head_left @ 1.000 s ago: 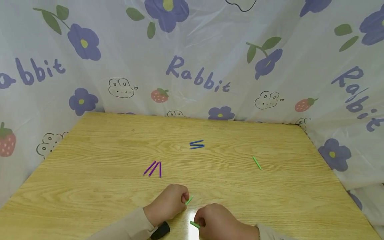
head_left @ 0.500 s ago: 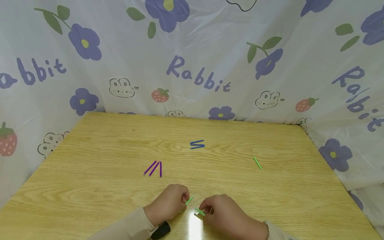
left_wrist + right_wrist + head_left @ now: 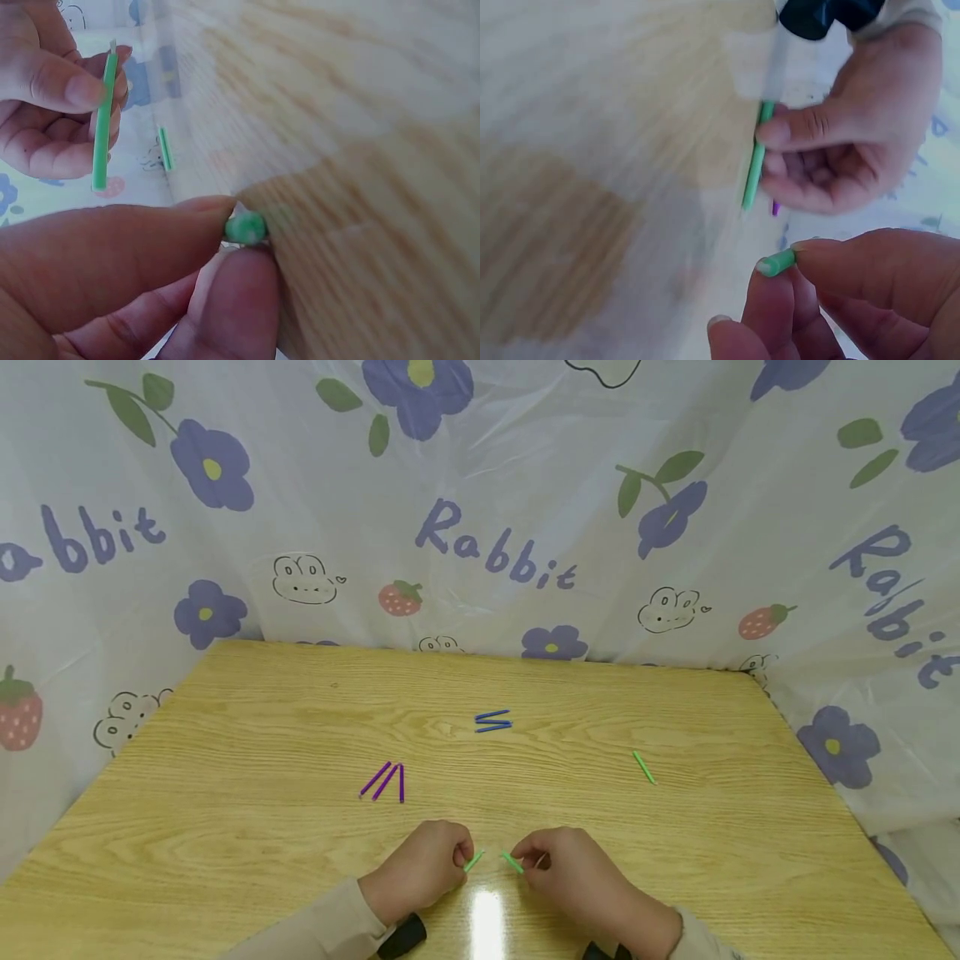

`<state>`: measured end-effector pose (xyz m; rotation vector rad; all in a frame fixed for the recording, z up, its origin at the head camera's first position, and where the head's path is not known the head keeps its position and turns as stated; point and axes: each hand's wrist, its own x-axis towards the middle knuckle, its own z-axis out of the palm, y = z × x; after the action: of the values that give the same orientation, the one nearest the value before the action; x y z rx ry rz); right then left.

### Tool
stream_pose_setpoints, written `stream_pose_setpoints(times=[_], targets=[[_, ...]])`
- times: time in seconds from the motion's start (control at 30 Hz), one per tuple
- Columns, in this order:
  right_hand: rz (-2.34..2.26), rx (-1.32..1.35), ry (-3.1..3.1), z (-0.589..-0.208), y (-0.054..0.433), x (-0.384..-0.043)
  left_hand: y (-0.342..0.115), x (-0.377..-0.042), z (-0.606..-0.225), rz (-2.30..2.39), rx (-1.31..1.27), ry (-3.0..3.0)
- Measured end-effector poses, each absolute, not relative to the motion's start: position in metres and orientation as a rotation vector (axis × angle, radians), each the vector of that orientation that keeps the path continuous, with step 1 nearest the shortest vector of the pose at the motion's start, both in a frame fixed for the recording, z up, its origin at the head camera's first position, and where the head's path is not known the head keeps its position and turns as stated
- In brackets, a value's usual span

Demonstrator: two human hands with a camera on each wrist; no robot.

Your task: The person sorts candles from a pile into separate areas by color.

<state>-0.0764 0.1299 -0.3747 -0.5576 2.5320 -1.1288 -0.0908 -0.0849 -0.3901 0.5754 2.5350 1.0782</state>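
Observation:
In the head view my left hand point(image 3: 423, 864) pinches a thin green candle point(image 3: 473, 861) between thumb and fingers, low at the table surface. My right hand point(image 3: 573, 870), a short way to the right, pinches a second green candle point(image 3: 513, 862); the two candles lean toward each other without touching. A pale wick shows on the right hand's candle point(image 3: 105, 124) in the left wrist view. The left hand's candle point(image 3: 756, 165) appears lengthwise in the right wrist view. Farther right, a third green candle point(image 3: 644, 767) lies on the table.
Three purple candles point(image 3: 386, 782) lie left of centre on the wooden table point(image 3: 225, 760). Three blue candles point(image 3: 493, 722) lie beyond, near the middle. A patterned curtain point(image 3: 480, 460) hangs behind the table. A black wrist device point(image 3: 402, 937) sits under the left wrist.
My right hand has moved forward and slightly right with its green candle, tilting it up near the left one. The left hand and the candles on the table stay put.

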Motion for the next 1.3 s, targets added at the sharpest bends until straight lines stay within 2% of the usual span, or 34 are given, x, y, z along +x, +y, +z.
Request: stream_pose_setpoints(times=[0.4,0.73,1.03,1.3], targets=[[-1.157,-0.372,2.585,-0.369,0.144,-0.09,-0.085,-0.09,-0.391,1.097,0.589,2.542],[-1.199,-0.336,2.634,-0.37,0.153,-0.102,-0.085,-0.09,-0.39,1.099,0.546,2.509],[-1.219,-0.14,2.683,-0.367,0.161,-0.115,-0.085,-0.091,-0.392,1.094,0.55,2.511],[-1.258,-0.131,2.69,-0.365,0.173,-0.124,-0.085,-0.091,-0.393,1.088,0.566,2.524]])
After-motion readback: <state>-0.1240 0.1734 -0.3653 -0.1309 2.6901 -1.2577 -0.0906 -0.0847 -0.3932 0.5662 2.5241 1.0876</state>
